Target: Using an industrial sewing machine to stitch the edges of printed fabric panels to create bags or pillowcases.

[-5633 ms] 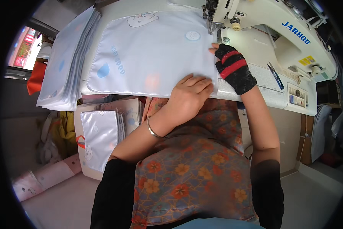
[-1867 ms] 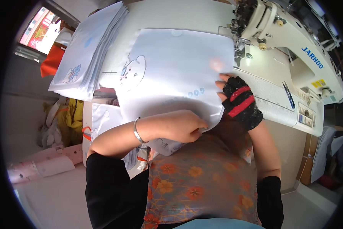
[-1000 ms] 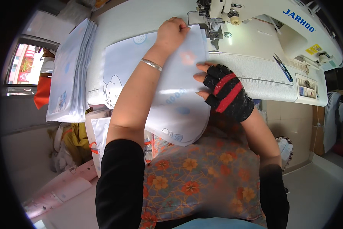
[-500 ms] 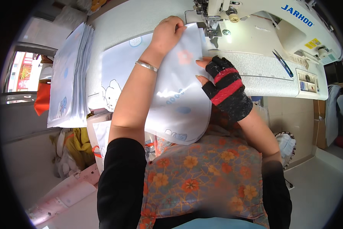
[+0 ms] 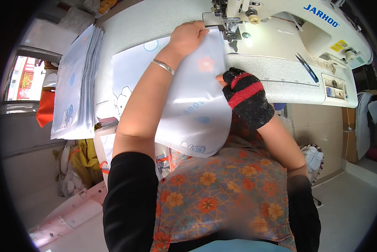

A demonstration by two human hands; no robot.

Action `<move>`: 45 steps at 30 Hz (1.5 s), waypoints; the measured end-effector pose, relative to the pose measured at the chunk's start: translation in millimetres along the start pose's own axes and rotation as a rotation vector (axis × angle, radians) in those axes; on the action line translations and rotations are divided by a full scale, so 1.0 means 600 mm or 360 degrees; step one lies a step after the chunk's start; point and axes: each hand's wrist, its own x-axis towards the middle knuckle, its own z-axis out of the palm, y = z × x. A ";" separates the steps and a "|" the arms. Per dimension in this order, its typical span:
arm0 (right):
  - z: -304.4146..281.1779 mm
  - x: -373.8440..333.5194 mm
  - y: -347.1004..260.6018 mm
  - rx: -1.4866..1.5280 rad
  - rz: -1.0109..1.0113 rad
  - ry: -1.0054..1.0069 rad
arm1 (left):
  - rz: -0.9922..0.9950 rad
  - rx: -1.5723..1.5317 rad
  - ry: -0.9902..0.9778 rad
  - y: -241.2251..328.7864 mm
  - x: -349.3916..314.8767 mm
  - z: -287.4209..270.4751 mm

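Note:
A white, slightly glossy printed sheet with a rounded lower corner hangs over the front edge of the sewing machine table. Pale animals, a pink flower and blue shapes decorate it. My left hand, with a bangle on the wrist, is closed on its upper edge, just left of the presser foot. At the sheet's right edge is my right hand in a black and red fingerless glove. Its fingers are curled in and pinch that edge, though the fingertips are partly hidden. The sheet lies beside the presser foot, not visibly under it.
The white sewing machine spans the upper right. Thread snips lie on the table near a small compartment tray. A thick stack of similar printed sheets hangs over the table's left side. Yellow cloth is below it.
My right hand's fingers, spread before, have curled in at the sheet's right edge. My left hand has shifted slightly right and down along with the sheet's top corner.

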 end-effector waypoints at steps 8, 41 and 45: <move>-0.017 -0.008 -0.008 0.0056 0.0004 -0.0084 | 0.0249 0.0254 0.0353 0.007 -0.012 0.012; -0.004 -0.165 0.066 0.0090 0.0040 -0.0125 | 0.0414 0.0274 0.0205 0.096 -0.053 0.031; 0.041 -0.141 0.089 0.1613 0.0779 -0.0711 | 0.0481 0.0174 0.0196 0.112 -0.080 0.018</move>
